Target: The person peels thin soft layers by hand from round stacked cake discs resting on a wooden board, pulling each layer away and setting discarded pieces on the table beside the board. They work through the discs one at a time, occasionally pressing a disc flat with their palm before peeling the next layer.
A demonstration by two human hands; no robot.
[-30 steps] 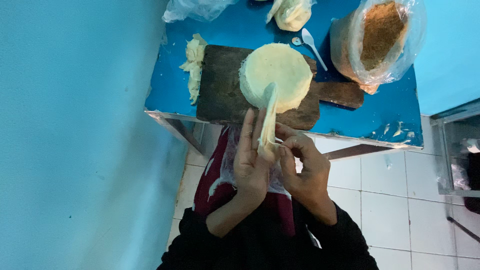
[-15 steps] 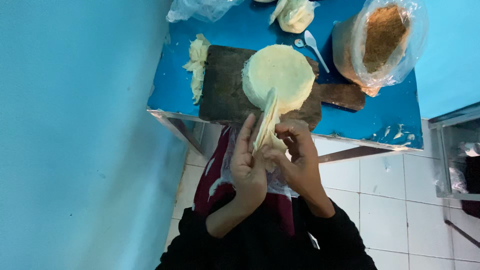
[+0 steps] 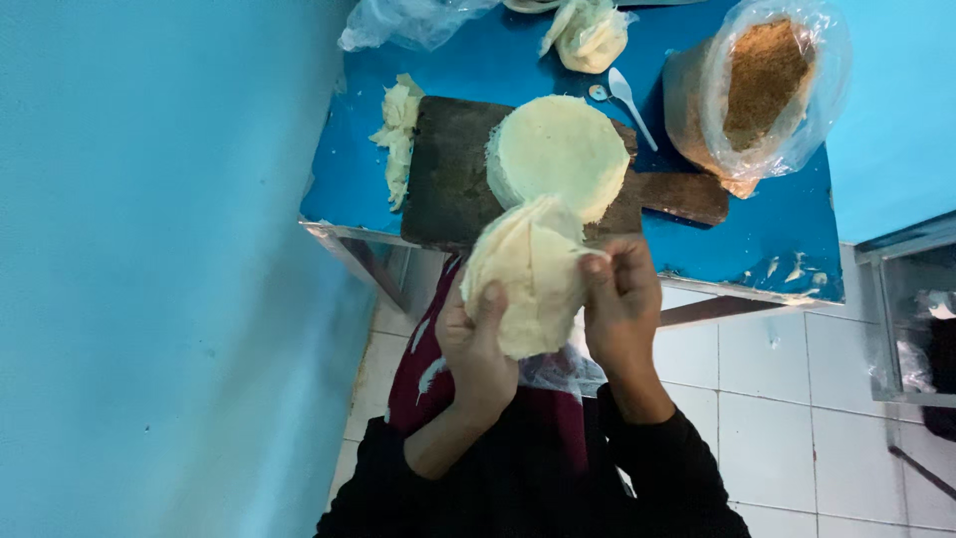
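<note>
A thin, pale round wrapper [image 3: 528, 279] is held up in the air between both hands, just in front of the near edge of the table [image 3: 797, 234] and above the person's lap. It looks light, soft and floppy; its top edge curls over, and it appears thin enough to tear if pulled hard, so it is best held by the rim with flat fingers and eased rather than tugged. The left hand [image 3: 478, 344] cups it from below and behind, thumb pressed on its front face. The right hand [image 3: 619, 299] pinches the right edge between thumb and fingertips, apparently at a layer's edge.

Just beyond the wrapper, a stack of the same round wrappers [image 3: 558, 149] sits on a dark wooden board [image 3: 453, 184], whose handle points right. Torn scraps of dough [image 3: 398, 134] lie at the board's left edge. A white plastic spoon [image 3: 629, 100] rests behind the stack, and a clear bag of brown crumbs [image 3: 762, 85] stands at the right. Another small bag with pale contents [image 3: 590, 35] lies at the far side. White floor tiles [image 3: 787, 428] show below.
</note>
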